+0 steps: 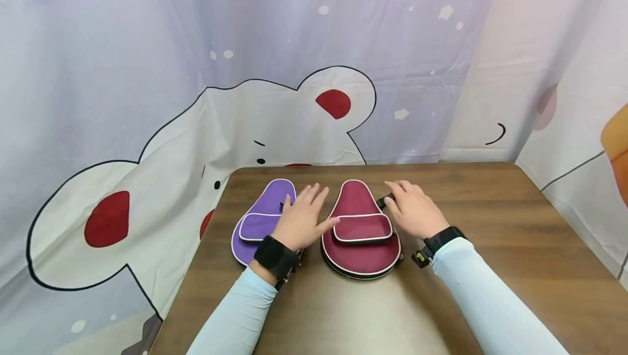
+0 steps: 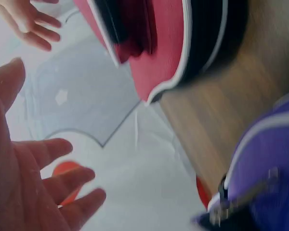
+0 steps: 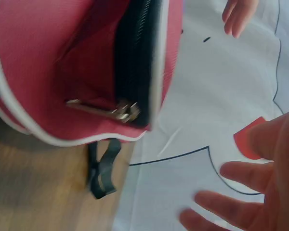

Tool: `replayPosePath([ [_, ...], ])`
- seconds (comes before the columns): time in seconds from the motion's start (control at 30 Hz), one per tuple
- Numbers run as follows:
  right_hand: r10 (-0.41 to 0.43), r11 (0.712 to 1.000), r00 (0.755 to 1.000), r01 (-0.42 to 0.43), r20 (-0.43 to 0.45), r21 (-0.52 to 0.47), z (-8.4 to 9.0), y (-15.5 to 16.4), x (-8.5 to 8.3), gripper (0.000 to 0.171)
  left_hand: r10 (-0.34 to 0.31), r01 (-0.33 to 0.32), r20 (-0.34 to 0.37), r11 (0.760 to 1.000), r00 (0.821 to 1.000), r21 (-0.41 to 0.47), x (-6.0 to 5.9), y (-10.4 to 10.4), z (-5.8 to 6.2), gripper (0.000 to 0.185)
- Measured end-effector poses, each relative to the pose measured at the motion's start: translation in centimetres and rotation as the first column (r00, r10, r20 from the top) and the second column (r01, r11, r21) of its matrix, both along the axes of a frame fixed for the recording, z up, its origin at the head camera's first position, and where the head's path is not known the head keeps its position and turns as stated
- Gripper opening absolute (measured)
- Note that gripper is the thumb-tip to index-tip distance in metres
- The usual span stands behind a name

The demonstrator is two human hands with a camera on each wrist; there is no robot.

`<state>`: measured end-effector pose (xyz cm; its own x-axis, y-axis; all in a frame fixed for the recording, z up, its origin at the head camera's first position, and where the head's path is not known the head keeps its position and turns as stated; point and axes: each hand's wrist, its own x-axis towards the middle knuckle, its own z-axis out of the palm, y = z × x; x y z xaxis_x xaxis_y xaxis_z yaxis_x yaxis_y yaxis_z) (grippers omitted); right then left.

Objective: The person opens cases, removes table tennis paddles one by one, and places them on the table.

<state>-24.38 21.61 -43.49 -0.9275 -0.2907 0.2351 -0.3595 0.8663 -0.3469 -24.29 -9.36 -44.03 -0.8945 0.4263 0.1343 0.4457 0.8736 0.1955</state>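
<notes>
The red paddle case sits dead centre of the head frame on the brown wooden table, with a purple paddle case just to its left; both are teardrop-shaped fabric pouches with white piping and a flap pocket across the front; looks like padded nylon, so I'd guess light, soft-sided and a bit floppy, not fragile. The left hand lies flat with fingers spread, mostly over the purple one, thumb reaching toward the red flap; the right hand rests spread out at the red case's upper right edge, by a black strap loop; neither is gripping anything. The right wrist view shows a metal zipper pull on a black zip; probably the best spot to grab, or pinch the narrow neck end; smooth cloth may slide on the wood.
</notes>
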Motion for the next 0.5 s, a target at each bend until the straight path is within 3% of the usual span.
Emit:
replayPosePath([
  [0.13,0.068,0.997,0.994,-0.072,0.087,0.041,-1.9,1.6,0.3,0.028,-0.138,0.140,0.033,0.989,0.990,-0.052,0.1,1.3,-1.6,0.096],
  [0.23,0.144,0.986,0.960,-0.159,0.240,0.046,-3.6,2.9,0.9,0.015,-0.208,0.213,0.065,0.973,0.976,-0.087,0.2,2.3,-3.0,0.097],
  [0.37,0.255,0.966,0.908,-0.253,0.332,-0.048,-5.2,4.0,2.0,0.010,-0.231,0.238,0.086,0.967,0.969,-0.086,0.3,3.1,-4.2,0.089],
  [0.5,0.299,0.954,0.897,-0.273,0.326,-0.124,-5.8,4.3,2.7,0.014,-0.220,0.226,0.073,0.971,0.973,-0.081,0.4,3.3,-4.8,0.083],
])
